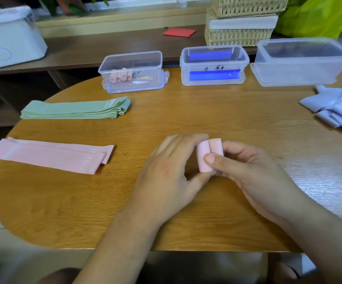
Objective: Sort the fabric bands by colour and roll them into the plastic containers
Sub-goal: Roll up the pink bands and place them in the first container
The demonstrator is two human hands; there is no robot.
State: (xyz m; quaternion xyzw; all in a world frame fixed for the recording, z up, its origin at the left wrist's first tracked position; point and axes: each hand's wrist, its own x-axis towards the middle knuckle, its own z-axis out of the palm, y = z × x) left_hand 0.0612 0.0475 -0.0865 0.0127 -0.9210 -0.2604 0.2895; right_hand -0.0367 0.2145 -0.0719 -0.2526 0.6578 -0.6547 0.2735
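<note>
Both hands clamp 1 rolled pink band at frame centre: left hand curled round it, right hand pinching with thumb. Flat pink bands lie left; 3 plastic containers stand along the table's far edge.

Both hands hold a pink roll above the wooden surface: left hand curled round its near side, right hand pinching it, thumb on top. Flat pink bands lie at near left, stacked green bands behind them, grey bands at far right. Along the far edge stand three clear containers: left holding pink rolls, middle with blue inside, right.
</note>
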